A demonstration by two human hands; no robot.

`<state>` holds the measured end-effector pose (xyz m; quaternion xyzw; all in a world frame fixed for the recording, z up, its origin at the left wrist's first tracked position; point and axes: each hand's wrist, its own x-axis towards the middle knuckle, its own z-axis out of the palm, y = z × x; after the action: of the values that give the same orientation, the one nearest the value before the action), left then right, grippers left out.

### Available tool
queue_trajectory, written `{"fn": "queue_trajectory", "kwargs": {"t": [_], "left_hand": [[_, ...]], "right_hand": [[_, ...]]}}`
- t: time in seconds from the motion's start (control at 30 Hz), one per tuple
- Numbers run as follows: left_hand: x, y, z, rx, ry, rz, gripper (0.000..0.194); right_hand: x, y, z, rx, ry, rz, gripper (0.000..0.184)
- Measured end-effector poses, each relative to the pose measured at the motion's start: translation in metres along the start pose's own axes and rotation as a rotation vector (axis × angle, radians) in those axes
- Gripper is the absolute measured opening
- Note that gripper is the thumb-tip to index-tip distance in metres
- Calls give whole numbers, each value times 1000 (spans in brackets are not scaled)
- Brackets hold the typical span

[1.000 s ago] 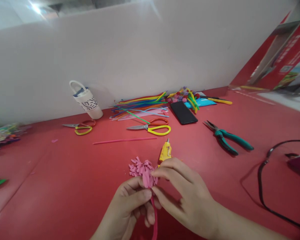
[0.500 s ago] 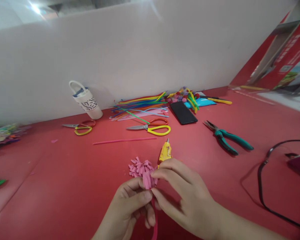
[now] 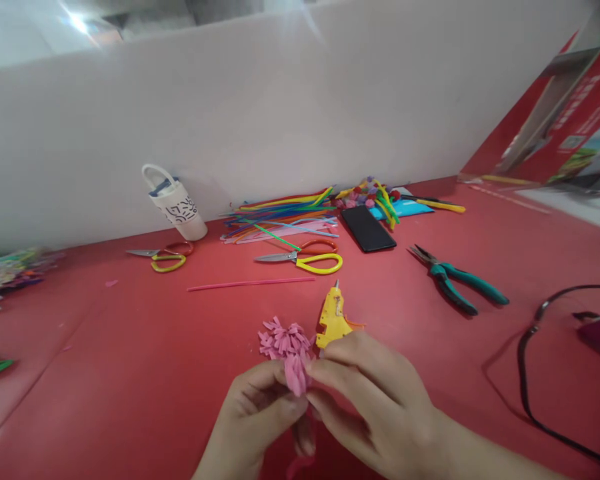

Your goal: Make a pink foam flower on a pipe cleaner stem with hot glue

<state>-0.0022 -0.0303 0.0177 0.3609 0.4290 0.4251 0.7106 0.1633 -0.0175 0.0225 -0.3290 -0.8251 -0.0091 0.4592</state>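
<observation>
Between my two hands is a small pink fringed flower (image 3: 296,375), its strips bunched upward. My left hand (image 3: 260,413) pinches its base from the left with thumb and fingers. From the right, the fingertips of my right hand (image 3: 375,393) close on its side and lower edge. A dark pink strip (image 3: 301,463) hangs below, blurred and partly behind my fingers. Just behind lies a pile of pink fringed pieces (image 3: 284,339) on the red table (image 3: 130,373). A yellow glue gun (image 3: 333,320) lies beyond my right hand, which covers its lower part.
Scissors with red and yellow handles (image 3: 317,257) and a thin pink stick (image 3: 250,285) lie ahead. Behind them are colourful pipe cleaners (image 3: 280,217) and a black phone (image 3: 367,228). Green-handled pliers (image 3: 457,280) and a black cable (image 3: 523,360) lie right. A white tumbler (image 3: 180,210) stands back left.
My hands and the pink flower have moved slightly down and toward me, and the flower is tilted a little. The hanging strip has swung left. More of the glue gun shows.
</observation>
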Motion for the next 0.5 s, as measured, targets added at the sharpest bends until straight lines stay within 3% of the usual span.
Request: {"fn": "queue_trajectory", "kwargs": {"t": [0.13,0.23,0.37,0.5], "left_hand": [[-7,1,2,244,124,343,12],[-11,3,-1,453,209,532,6],[-13,7,-5,567,179,554,17],[-14,6,-4,541,151,573,15]], "right_hand": [[2,-2,-6,10,103,-95,14],[4,-3,-10,26,96,-109,12],[4,-3,-11,29,49,-166,13],[1,-1,-7,24,93,-253,13]]}}
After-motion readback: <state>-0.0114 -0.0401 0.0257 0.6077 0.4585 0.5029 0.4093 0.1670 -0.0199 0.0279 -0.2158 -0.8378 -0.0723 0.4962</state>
